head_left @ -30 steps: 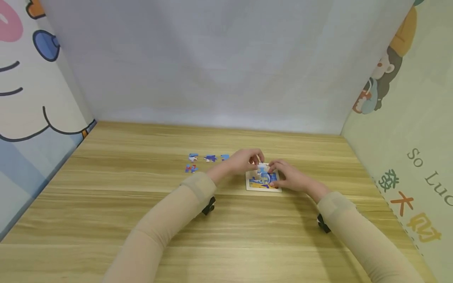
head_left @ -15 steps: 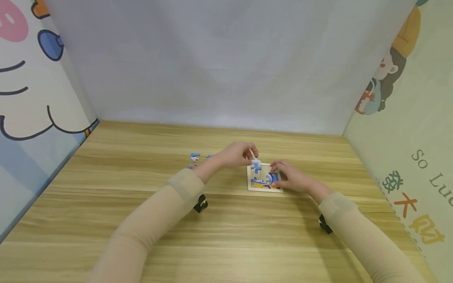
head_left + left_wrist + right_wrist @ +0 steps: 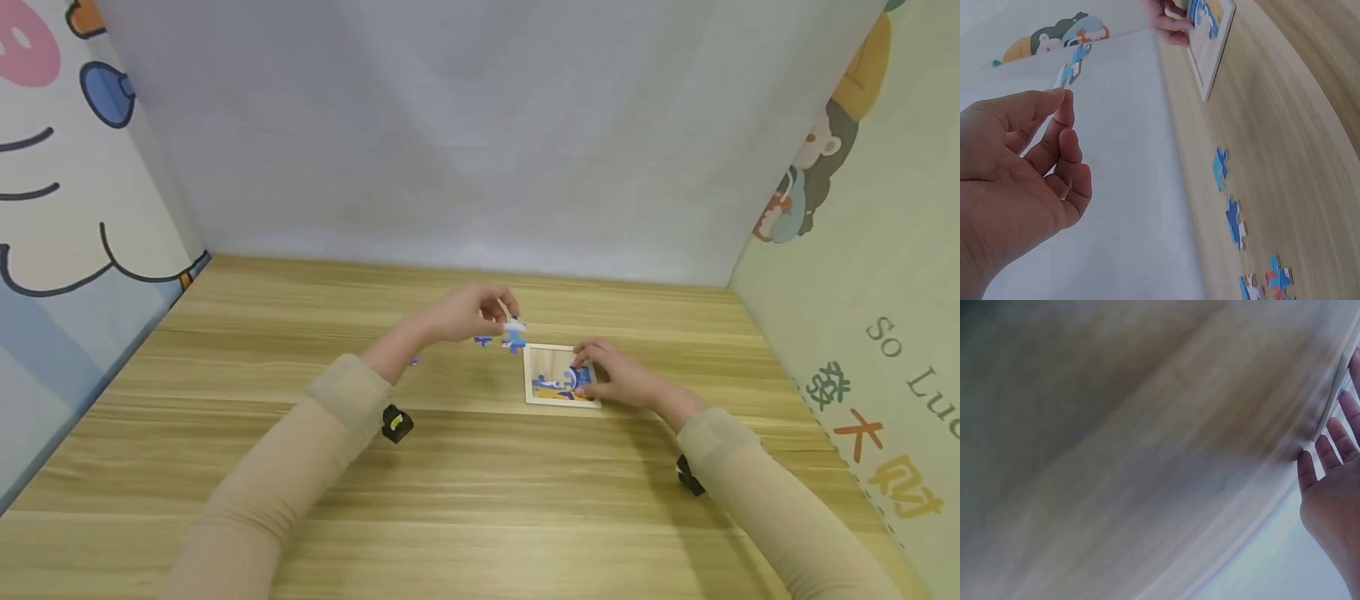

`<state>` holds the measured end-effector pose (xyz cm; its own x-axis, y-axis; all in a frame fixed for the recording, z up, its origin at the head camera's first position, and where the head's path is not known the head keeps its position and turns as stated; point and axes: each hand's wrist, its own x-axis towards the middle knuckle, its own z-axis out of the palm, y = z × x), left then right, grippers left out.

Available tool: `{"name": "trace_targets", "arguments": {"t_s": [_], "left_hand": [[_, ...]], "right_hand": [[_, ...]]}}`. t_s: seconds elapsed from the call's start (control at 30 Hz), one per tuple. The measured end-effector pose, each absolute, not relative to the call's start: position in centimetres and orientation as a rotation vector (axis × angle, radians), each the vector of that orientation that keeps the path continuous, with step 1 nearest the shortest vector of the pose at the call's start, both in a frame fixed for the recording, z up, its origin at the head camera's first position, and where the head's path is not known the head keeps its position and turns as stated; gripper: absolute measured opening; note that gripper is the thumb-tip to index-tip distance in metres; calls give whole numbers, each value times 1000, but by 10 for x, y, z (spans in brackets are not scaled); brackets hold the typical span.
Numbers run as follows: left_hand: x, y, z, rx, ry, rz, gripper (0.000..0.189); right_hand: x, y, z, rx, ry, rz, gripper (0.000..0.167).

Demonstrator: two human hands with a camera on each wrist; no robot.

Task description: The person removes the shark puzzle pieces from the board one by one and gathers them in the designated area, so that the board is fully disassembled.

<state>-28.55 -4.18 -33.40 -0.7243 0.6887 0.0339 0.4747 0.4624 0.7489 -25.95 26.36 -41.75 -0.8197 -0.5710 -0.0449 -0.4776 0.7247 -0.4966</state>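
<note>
My left hand [image 3: 468,312] pinches a blue and white jigsaw piece [image 3: 513,337] between thumb and fingertips, raised over the table just left of the puzzle tray. In the left wrist view this piece [image 3: 1074,65] stands up from the fingertips. The square puzzle tray [image 3: 528,375] has a pale rim, and joined blue and yellow pieces [image 3: 553,390] fill its lower part. On the tray's right side rests my right hand [image 3: 618,375], its fingers and thumb spread over the pieces there. The right wrist view has these fingers [image 3: 1327,453] fairly straight along the tray's edge.
Loose jigsaw pieces lie on the wooden table left of the tray, partly hidden by my left arm in the head view. The left wrist view shows a blue piece [image 3: 1220,169], a dark blue one [image 3: 1235,224] and a red and blue one [image 3: 1280,278]. A white curtain [image 3: 465,167] hangs behind.
My left hand has lifted the blue and white piece out of the tray and carried it left, baring the tray's upper part. The right hand has stayed at the tray's right side.
</note>
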Motion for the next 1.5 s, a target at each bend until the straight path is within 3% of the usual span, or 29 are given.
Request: {"name": "trace_targets", "arguments": {"t_s": [0.3,0.77,1.17,1.5], "left_hand": [[-292,-77,-336,1022,2453,1092,21],[-298,-115,-380,949,2476,1181,21],[-303,-119,-410,767,2435,1096,21],[-308,-115,-417,801,2512,961,20]], "right_hand": [[-258,264,-416,-837,2730,-719,34],[-258,265,-418,-822,2743,-685,36],[-260,265,-419,-819,2748,-656,37],[-260,265,-419,-805,2745,-649,37]]}}
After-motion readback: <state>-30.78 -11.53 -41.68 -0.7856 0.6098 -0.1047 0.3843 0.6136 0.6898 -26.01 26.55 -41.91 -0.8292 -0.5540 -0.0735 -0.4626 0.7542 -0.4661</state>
